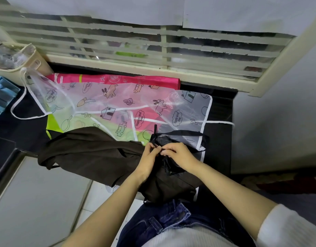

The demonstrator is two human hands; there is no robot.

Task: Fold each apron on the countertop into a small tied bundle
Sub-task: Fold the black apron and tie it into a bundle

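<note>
1. Aprons lie layered on the dark worktop (218, 139) in front of me, below a louvred window (153, 50).
2. The black bundle (161, 139), a small wad of dark sheer apron cloth, sits at the near right of the worktop. It rests partly on the brown apron (93, 152) and partly on a corner of the clear apron (118, 104).
3. A black strap (182, 133) loops out from the bundle, running behind it and off to the right.
4. My left hand (151, 155) has its fingers curled and pinches a thin black tie at the bundle's top.
5. My right hand (179, 154) is curled too, pinching the same tie just beside my left fingertips, so the two hands almost touch.
6. The brown apron lies crumpled to the left, passes under my hands and hangs over the near edge toward my jeans (171, 220).
7. The clear apron, printed with rabbits and houses and edged in white, is spread flat farther back. It covers a pink apron (118, 79) and a green piece (53, 124).
8. A blue box (2, 93) stands at the far left.
</note>
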